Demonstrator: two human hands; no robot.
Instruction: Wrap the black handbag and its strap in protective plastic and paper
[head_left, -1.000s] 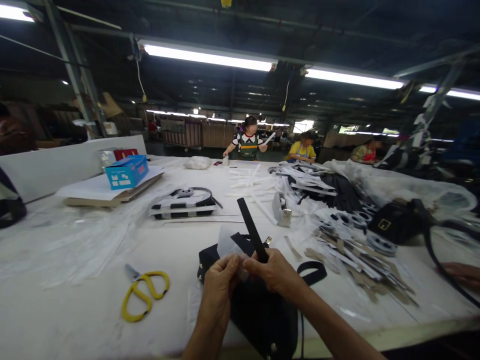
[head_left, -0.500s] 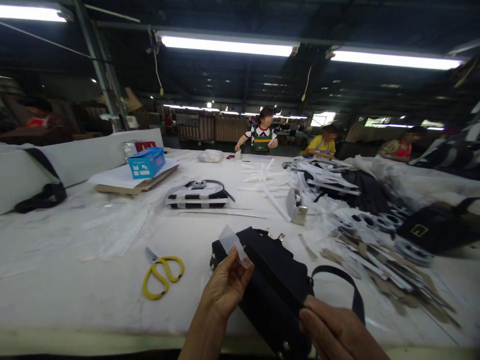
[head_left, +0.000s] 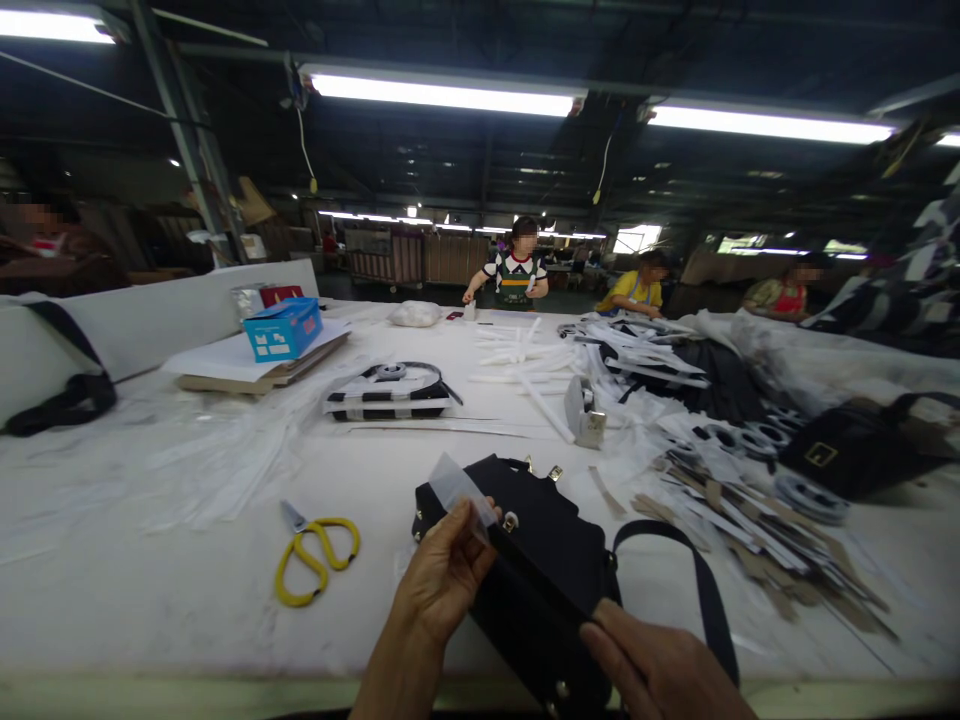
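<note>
A black handbag [head_left: 536, 580] with gold-coloured metal fittings lies on the white table in front of me. My left hand [head_left: 450, 565] is closed, pinching a translucent white strip [head_left: 455, 482] between thumb and fingers over the bag's left part. At the bag's lower right, my right hand [head_left: 649, 655] grips the edge of its black flap with thumb and fingers. The black shoulder strap [head_left: 701, 570] curves out from the bag's right side onto the table. To the left lie scissors [head_left: 319, 560] with yellow handles, touched by neither hand.
A blue box [head_left: 283, 330] sits on stacked boards at the left. Black-and-white striped pieces [head_left: 390, 405] lie beyond the bag. Scrap strips [head_left: 757, 540], tape rolls and another black bag [head_left: 870, 445] crowd the right. A person [head_left: 517, 270] stands across the table; others are further off.
The view has shifted slightly, so most things appear a little further left. A round metal fitting now shows on the bag beside my left fingers. Both hands keep their holds.
</note>
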